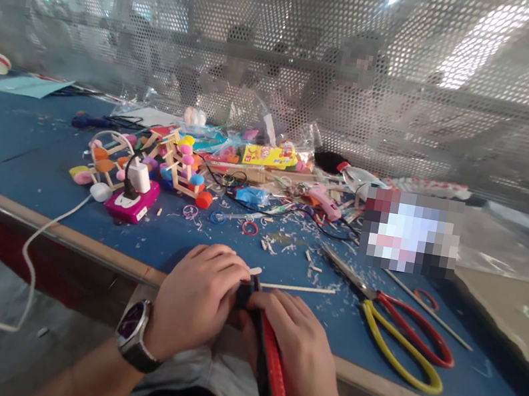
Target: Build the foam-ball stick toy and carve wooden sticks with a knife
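Note:
My left hand [202, 292], with a watch on its wrist, is closed near the table's front edge. The rounded tip of a wooden craft stick [256, 271] shows just past its fingers. My right hand [299, 339] grips a red-and-black handled tool [273, 372], whose dark front end meets the left fingertips. The tool's exact kind is hard to make out, and its working end is mostly hidden. Beyond the hands a thin wooden strip [300, 289] lies on the blue table. To the right rest big scissors [379, 298] with one red and one yellow handle, blades partly open.
Small models of sticks and coloured pompoms [183, 167] stand at the left, by a pink power adapter [134, 203] with a white cable. Farther back are plastic bags, a pink glue gun [327, 203] and scattered scraps. A perforated metal screen [290, 47] rises behind the table.

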Demonstrator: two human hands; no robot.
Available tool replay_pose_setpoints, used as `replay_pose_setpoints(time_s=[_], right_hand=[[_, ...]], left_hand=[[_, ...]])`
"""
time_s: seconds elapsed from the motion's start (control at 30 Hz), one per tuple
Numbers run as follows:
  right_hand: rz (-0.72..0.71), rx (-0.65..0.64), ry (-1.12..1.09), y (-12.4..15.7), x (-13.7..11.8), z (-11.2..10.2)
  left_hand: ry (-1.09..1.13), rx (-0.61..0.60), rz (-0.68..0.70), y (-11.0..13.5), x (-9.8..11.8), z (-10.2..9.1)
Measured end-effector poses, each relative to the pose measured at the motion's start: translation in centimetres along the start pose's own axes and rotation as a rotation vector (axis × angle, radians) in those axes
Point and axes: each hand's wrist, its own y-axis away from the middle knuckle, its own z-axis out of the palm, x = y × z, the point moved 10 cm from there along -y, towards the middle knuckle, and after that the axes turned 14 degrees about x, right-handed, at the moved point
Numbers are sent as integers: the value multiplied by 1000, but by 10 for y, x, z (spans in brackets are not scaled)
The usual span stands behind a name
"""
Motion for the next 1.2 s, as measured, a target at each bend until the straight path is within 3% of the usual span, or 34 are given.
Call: replay_pose_setpoints(time_s=[0.53,1.2], right_hand=[[-49,15,62,2,-4,0],[-62,16,118,1,-7,-2]], left_hand=[[-34,-29,3,-1,2,1],[-147,48,73,3,8,0]])
